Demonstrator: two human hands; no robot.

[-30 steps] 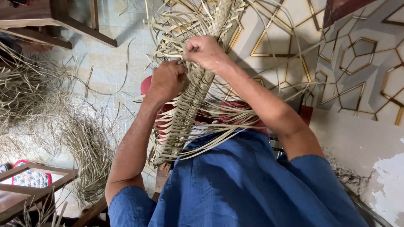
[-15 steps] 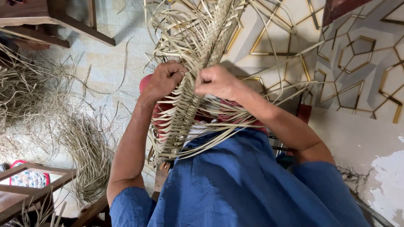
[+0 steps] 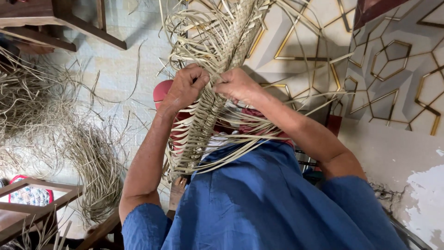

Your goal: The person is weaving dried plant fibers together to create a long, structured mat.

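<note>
You are working over a pale tiled floor [image 3: 115,74], evenly lit, with loose heaps of dry straw [image 3: 92,166] spread across it. Above the straw, at the top left, stands dark wooden furniture [image 3: 64,18]; below it, at the bottom left, a wooden frame [image 3: 41,199]. Far right of the straw, a grey wall panel [image 3: 393,60] carries gold geometric lines, with patchy plaster [image 3: 416,194] beneath.
</note>
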